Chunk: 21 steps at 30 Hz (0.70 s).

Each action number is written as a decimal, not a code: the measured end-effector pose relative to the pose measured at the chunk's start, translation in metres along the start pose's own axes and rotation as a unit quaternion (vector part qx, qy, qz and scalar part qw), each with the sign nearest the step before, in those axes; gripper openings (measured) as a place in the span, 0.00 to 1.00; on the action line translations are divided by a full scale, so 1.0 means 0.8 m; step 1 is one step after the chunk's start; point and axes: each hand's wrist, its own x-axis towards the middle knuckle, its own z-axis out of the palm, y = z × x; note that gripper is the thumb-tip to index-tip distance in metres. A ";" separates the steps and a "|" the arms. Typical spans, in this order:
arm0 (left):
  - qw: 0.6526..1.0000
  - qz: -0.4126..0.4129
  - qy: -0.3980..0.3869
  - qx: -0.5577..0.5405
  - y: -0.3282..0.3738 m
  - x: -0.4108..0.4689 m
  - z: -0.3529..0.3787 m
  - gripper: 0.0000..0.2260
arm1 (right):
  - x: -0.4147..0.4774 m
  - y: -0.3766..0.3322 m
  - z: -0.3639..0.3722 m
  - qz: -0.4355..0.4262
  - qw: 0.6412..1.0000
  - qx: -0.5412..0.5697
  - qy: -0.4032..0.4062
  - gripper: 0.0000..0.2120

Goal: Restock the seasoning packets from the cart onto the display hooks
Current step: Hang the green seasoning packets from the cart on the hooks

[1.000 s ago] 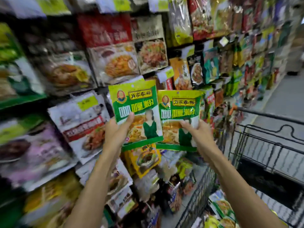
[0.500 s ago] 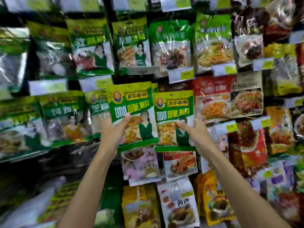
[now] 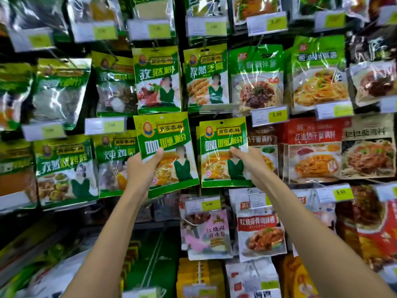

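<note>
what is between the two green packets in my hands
Nothing: the head view shows only a narrow dark gap between the left packet and the right packet.

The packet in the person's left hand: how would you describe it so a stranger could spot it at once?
Find the middle of the display wall, where two identical green-and-yellow packets are held up side by side. The left packet, gripped by the left hand, is the one you want. It leans to the left, while its twin in the right hand sits straighter.

Two hands: left hand (image 3: 141,168), right hand (image 3: 247,162); two curry packets: left packet (image 3: 165,134), right packet (image 3: 223,136).
</note>
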 end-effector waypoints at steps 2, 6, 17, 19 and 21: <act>1.000 0.001 0.003 -0.003 0.000 0.002 0.004 0.06 | 0.006 -0.001 0.000 0.006 1.000 -0.002 -0.007 0.13; 1.000 0.004 0.010 -0.007 0.000 0.005 0.008 0.06 | 0.017 0.001 0.002 0.023 0.999 0.005 -0.022 0.12; 1.000 0.007 0.009 -0.013 -0.003 0.016 0.012 0.06 | 0.039 0.011 0.009 0.028 0.999 0.024 -0.021 0.15; 1.000 0.005 0.002 -0.011 -0.003 0.017 0.015 0.06 | 0.049 0.014 0.014 0.019 1.000 -0.009 0.002 0.23; 1.000 0.001 0.000 -0.013 -0.003 0.017 0.018 0.06 | 0.059 0.019 0.019 0.023 0.997 -0.073 0.024 0.28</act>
